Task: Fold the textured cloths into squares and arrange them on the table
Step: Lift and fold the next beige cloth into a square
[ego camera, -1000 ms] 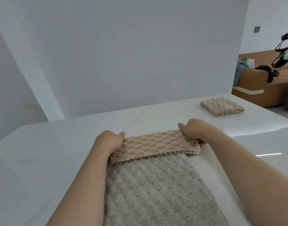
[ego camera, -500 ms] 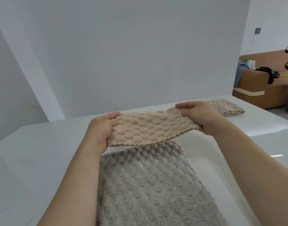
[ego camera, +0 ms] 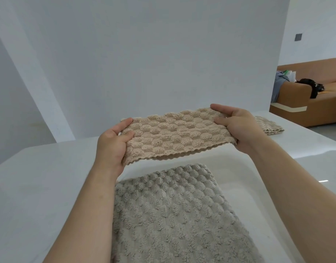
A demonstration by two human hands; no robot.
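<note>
A beige textured cloth (ego camera: 174, 135), folded into a long strip, hangs in the air above the white table (ego camera: 40, 186). My left hand (ego camera: 112, 147) grips its left end and my right hand (ego camera: 237, 128) grips its right end. Below it a grey textured cloth (ego camera: 173, 215) lies flat and unfolded on the table, running toward me. At the far right of the table sits a folded beige cloth (ego camera: 269, 125), partly hidden behind my right hand.
A white wall stands just behind the table's far edge. Beyond the table's right side is a brown sofa (ego camera: 305, 109) with clothes and a dark bag on it.
Both hands have lifted the beige strip off the grey cloth and carried it up and away from me. The grey cloth stays flat on the table.
</note>
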